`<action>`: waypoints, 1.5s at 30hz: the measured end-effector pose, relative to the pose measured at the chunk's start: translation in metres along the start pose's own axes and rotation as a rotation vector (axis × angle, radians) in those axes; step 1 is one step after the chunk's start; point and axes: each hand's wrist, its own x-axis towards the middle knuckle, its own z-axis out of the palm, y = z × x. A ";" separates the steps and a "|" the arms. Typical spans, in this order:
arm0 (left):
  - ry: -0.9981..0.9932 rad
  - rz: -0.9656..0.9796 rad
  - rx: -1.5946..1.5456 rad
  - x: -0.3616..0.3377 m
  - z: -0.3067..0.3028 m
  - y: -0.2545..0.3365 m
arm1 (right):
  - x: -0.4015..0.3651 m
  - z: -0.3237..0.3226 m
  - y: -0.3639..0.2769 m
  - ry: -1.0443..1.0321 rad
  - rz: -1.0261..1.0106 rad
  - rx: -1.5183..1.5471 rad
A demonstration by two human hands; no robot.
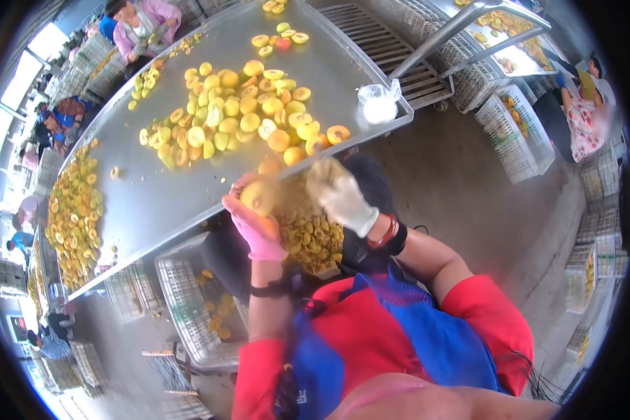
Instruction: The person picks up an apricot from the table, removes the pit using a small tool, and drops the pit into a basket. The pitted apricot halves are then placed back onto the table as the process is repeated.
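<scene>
Red sleeves and a blue apron (427, 343) are seen nearest the camera. Just beyond them, a yellow fruit (259, 197) is gripped in the pink-gloved left hand (257, 227), with the fingers curled under it. The white-gloved right hand (339, 196) is held just right of the fruit. It is blurred, so it cannot be told whether it is clenched or holds anything. Beneath both hands a crate (311, 241) filled with cut fruit pieces is seen. Beyond the hands a metal table (154, 203) is spread with a heap (245, 115) of halved fruit. Further off, beyond the right hand, a plastic bag (379, 105) is set near the table's edge.
</scene>
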 end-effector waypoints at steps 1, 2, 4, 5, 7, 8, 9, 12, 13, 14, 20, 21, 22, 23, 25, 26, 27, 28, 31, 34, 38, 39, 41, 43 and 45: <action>0.007 0.000 0.013 0.003 -0.001 -0.001 | 0.005 -0.006 -0.014 0.019 0.246 0.204; 0.022 -0.005 0.028 0.005 -0.002 -0.001 | 0.008 -0.011 -0.026 -0.074 0.285 0.184; -0.005 0.043 0.117 0.002 -0.001 0.006 | 0.003 -0.006 -0.035 -0.215 0.424 0.104; -0.044 0.104 0.179 -0.001 0.003 0.013 | -0.001 -0.003 -0.023 -0.250 0.205 -0.068; -0.157 0.354 0.624 -0.013 0.015 0.027 | -0.012 0.004 -0.003 -0.298 -0.083 -0.285; -0.140 0.206 0.410 -0.014 0.018 0.031 | -0.017 0.008 0.001 -0.310 -0.155 -0.337; -0.118 0.063 0.193 -0.015 0.021 0.035 | -0.020 0.012 0.001 -0.318 -0.228 -0.387; -0.128 -0.026 0.009 -0.016 0.022 0.035 | -0.022 0.015 -0.009 -0.320 0.012 -0.297; -0.145 -0.018 0.009 -0.017 0.022 0.034 | -0.022 0.016 -0.007 -0.310 -0.010 -0.296; -0.162 -0.011 0.009 -0.017 0.023 0.032 | -0.022 0.018 -0.005 -0.298 -0.034 -0.296; -0.192 0.043 0.052 -0.020 0.025 0.020 | -0.021 0.016 0.001 -0.294 -0.054 -0.366; -0.196 0.063 0.084 -0.019 0.024 0.018 | -0.021 0.015 0.002 -0.304 -0.048 -0.369; -0.200 0.084 0.116 -0.019 0.024 0.016 | -0.021 0.015 0.003 -0.315 -0.046 -0.367; -0.189 0.084 0.111 -0.020 0.024 0.015 | -0.021 0.014 0.004 -0.325 -0.042 -0.366; -0.168 0.089 0.100 -0.019 0.024 0.013 | -0.021 0.013 0.006 -0.361 -0.061 -0.369; -0.179 0.121 0.119 -0.020 0.023 0.011 | -0.021 0.013 0.006 -0.386 -0.082 -0.372; -0.190 0.152 0.138 -0.021 0.023 0.008 | -0.022 0.013 0.005 -0.411 -0.103 -0.376; -0.200 0.187 0.155 -0.022 0.023 0.006 | -0.023 0.014 0.005 -0.436 0.015 -0.274; -0.172 0.085 0.098 -0.023 0.026 0.011 | -0.025 0.017 0.007 -0.472 0.165 -0.069; -0.172 0.116 0.123 -0.024 0.026 0.008 | -0.029 0.019 0.018 -0.417 -0.061 -0.162; -0.147 0.142 0.099 -0.024 0.026 -0.001 | -0.028 0.014 0.015 -0.513 0.151 -0.163; -0.139 0.138 0.091 -0.025 0.027 0.000 | -0.026 0.013 0.011 -0.548 0.201 -0.107; -0.185 0.139 0.092 -0.025 0.024 0.003 | -0.025 0.014 0.003 -0.571 0.201 -0.038; -0.299 0.152 0.109 -0.021 0.018 0.007 | -0.028 0.015 0.004 -0.544 0.079 -0.103; -0.262 0.101 0.094 -0.024 0.019 0.004 | -0.029 0.015 0.007 -0.504 -0.060 -0.267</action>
